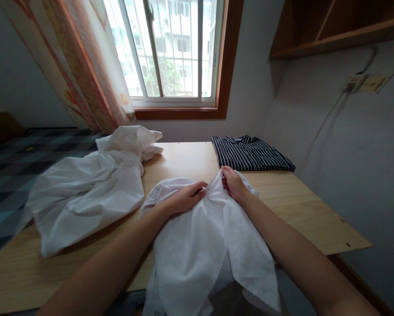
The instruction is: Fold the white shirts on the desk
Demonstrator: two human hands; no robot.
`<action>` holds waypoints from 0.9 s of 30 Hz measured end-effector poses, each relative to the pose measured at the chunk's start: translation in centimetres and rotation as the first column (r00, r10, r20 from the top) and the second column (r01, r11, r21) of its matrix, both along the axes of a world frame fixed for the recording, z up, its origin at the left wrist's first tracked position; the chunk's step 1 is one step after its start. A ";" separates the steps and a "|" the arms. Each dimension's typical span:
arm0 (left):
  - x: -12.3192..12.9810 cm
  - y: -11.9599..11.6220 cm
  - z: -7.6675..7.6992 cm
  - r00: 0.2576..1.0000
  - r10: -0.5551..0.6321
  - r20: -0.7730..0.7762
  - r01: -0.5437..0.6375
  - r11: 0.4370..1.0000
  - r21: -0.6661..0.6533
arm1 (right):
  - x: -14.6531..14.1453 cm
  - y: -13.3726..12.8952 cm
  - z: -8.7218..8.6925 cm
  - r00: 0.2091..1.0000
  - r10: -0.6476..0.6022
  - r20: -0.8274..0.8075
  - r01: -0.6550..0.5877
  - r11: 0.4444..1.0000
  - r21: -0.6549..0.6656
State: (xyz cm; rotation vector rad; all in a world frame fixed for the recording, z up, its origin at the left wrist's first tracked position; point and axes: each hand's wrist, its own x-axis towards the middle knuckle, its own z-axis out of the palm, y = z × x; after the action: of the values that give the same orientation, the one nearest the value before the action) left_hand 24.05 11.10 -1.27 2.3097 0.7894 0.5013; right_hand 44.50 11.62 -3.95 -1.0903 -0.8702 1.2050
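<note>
A white shirt [197,245] lies bunched over the near edge of the wooden board, its lower part hanging down toward me. My left hand [192,196] rests on its upper part, with thumb and fingers closed on the cloth near the middle. A fold of the same shirt is pinched up in my right hand [233,182], just to the right. Some fingertips of both hands are hidden in the fabric. Beyond my right hand lies a folded black shirt with white stripes [252,153].
Another white garment [94,188] is heaped at the left of the wooden board [184,160]. A checked bedspread [19,171] lies further left. Behind are a curtain [85,66] and a window [173,52]. A wooden shelf [342,39] and a socket with a cord [356,83] are on the right wall.
</note>
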 end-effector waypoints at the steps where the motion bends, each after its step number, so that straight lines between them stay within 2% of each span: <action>1: 0.0 0.1 0.1 0.999 -0.010 0.033 0.011 1.000 -0.021 | 0.1 0.0 0.0 1.000 -0.012 -0.009 0.012 1.000 0.005; 4: 0.2 0.3 0.0 0.995 -0.011 0.095 0.016 0.998 -0.053 | 0.3 0.2 -0.3 0.999 -0.031 -0.019 0.031 0.999 0.020; 12: 0.9 0.9 -1.7 0.984 0.079 0.161 -0.066 0.994 -0.084 | 0.4 0.9 -1.2 0.995 -0.094 -0.030 0.095 0.995 0.015; 15: 1.1 0.8 -1.6 0.980 0.124 0.156 -0.115 0.991 -0.062 | 0.4 1.1 -1.5 0.997 -0.077 -0.009 0.077 0.996 0.035; 18: 1.1 0.8 -1.5 0.972 0.115 0.206 -0.114 0.993 -0.015 | 0.3 1.1 -1.5 0.998 -0.049 -0.026 0.050 0.998 0.041; 20: 1.1 0.8 -1.5 0.962 0.117 0.245 -0.110 0.993 -0.040 | 0.2 0.8 -1.3 0.999 -0.019 -0.031 0.020 0.998 0.053; 23: 0.8 1.1 -1.6 0.951 0.180 0.253 -0.159 0.982 -0.102 | 0.0 -0.1 -0.8 0.989 0.100 0.111 -0.107 0.993 0.059; 27: 0.5 1.4 -1.6 0.943 0.206 0.261 -0.186 0.977 -0.101 | -0.1 -1.3 0.3 0.855 0.280 0.436 -0.328 0.944 0.037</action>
State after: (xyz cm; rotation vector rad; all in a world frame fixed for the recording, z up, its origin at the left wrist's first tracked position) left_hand 24.57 12.45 -2.82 2.0467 0.8895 0.8422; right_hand 44.40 10.30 -3.64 -1.1750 -1.4792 1.1730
